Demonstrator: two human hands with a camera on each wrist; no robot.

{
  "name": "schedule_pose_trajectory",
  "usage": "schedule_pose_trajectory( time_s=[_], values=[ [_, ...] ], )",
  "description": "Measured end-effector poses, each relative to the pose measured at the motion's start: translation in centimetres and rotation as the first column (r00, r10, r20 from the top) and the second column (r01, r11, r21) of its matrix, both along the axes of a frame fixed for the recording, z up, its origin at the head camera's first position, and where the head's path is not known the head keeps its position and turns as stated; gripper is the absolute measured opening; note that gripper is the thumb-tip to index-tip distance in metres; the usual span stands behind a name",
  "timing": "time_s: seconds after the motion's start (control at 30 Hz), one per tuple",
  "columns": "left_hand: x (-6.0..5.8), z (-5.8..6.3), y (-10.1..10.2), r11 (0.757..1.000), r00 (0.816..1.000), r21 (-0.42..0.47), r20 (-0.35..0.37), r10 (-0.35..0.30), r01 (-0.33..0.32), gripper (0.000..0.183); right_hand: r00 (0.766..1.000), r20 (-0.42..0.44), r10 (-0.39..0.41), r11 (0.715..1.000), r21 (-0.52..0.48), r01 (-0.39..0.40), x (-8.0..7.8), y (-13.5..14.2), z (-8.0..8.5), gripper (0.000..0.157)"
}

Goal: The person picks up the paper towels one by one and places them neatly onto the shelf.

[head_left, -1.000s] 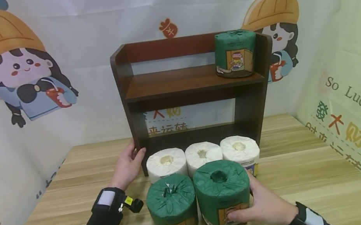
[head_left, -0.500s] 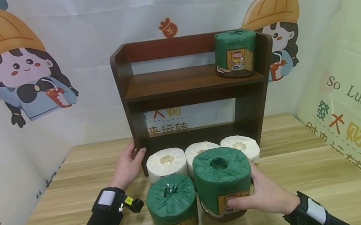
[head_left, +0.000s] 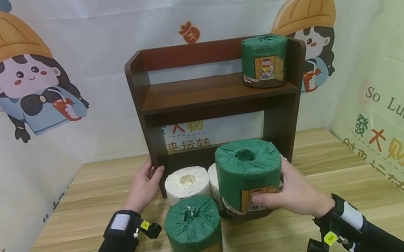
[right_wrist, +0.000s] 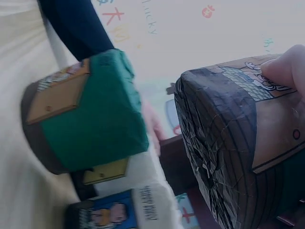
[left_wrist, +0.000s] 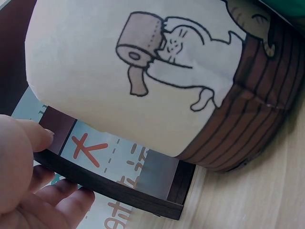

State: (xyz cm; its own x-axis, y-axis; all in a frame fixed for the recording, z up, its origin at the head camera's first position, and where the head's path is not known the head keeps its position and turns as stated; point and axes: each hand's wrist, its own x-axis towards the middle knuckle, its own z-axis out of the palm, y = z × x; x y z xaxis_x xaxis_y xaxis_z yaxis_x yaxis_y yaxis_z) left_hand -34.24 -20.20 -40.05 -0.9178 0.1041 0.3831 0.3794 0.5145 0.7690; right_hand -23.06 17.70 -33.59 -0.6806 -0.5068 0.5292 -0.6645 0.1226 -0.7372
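Gripping a green roll [head_left: 250, 175] above the counter [head_left: 360, 198], the right hand [head_left: 301, 191] has its fingers clamped on the roll's side, before the white rolls [head_left: 187, 184]. The left hand [head_left: 144, 187] clamps its fingers on the left side of the shelf [head_left: 220, 88]. A second roll [head_left: 194, 235] stands nearby; a third roll [head_left: 265, 61] sits upper right.
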Motion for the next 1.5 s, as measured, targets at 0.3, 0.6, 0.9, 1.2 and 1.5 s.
schedule_pose_trajectory(
  time_s=[0.3,0.6,0.9,1.2,1.5],
  values=[
    [0.2,0.0,-0.1,1.000,1.000,0.006,-0.009,-0.019,0.019,0.055,0.997,-0.046,-0.057,0.998,-0.010,0.057,-1.4,0.0,2.7,0.087],
    [0.1,0.0,-0.1,1.000,1.000,0.006,0.000,-0.015,0.015,0.055,0.994,0.004,-0.106,0.990,-0.098,0.106,-2.5,-0.6,5.3,0.084],
    [0.1,0.0,0.0,1.000,1.000,0.008,0.001,-0.001,0.001,0.055,0.981,-0.002,-0.192,0.970,-0.149,0.190,-4.3,-1.7,8.7,0.076],
    [0.1,0.1,0.1,1.000,1.000,0.005,-0.014,-0.014,0.014,0.053,0.956,-0.048,-0.291,0.948,-0.147,0.281,-6.4,-2.2,11.1,0.078],
    [0.1,0.1,-0.1,1.000,1.000,0.011,-0.005,-0.012,0.012,0.053,0.930,-0.003,-0.367,0.923,-0.129,0.363,-8.3,-2.4,12.6,0.080]
  ],
)
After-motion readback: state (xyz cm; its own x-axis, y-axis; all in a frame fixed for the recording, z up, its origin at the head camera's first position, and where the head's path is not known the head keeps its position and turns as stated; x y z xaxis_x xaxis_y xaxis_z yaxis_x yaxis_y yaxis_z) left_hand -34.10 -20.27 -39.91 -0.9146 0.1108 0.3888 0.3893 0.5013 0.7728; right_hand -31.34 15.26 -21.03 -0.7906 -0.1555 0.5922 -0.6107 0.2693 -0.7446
